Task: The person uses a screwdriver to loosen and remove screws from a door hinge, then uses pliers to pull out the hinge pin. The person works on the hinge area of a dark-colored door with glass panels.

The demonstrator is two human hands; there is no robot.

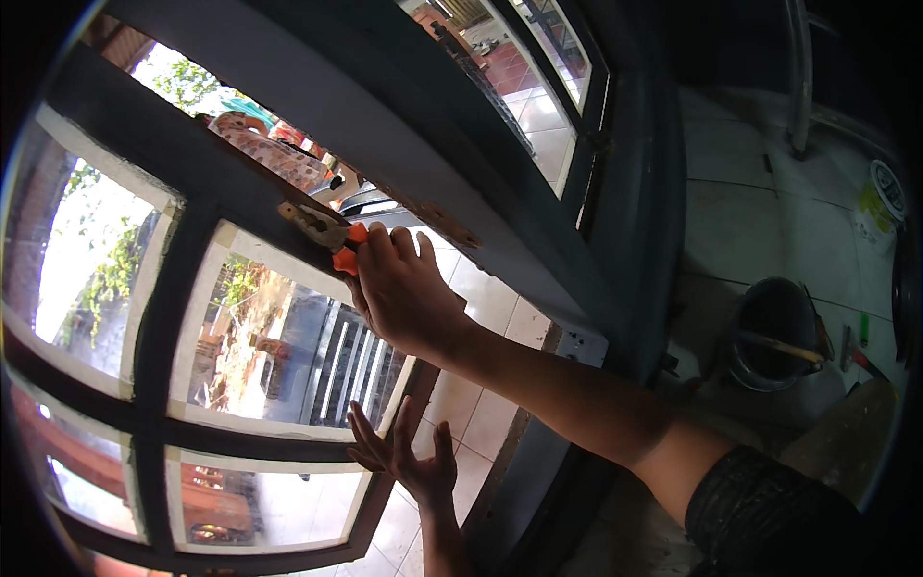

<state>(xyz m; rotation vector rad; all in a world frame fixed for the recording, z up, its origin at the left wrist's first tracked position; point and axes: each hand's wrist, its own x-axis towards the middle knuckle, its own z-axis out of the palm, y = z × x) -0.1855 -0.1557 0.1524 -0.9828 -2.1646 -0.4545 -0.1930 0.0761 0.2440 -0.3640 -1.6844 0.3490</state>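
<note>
My right hand (399,288) is closed round the orange handles of a pair of pliers (332,233). The metal jaws reach to a small light brown piece (287,211) at the edge of a dark window sash (202,245); whether they grip it, I cannot tell. Lower down, my left hand (413,462) has its fingers spread at the side edge of the same sash, holding nothing. I cannot make out whether its fingertips press on the sash. Pale tape or paper strips border the glass panes (288,337).
A dark frame post (413,159) with a chipped, bare patch slants past my right hand. Another glazed sash (548,115) stands at the top. On the tiled floor (726,221) at right are a dark bucket (760,361) with a stick, a white-and-green tub (880,207) and a red-handled tool (868,363).
</note>
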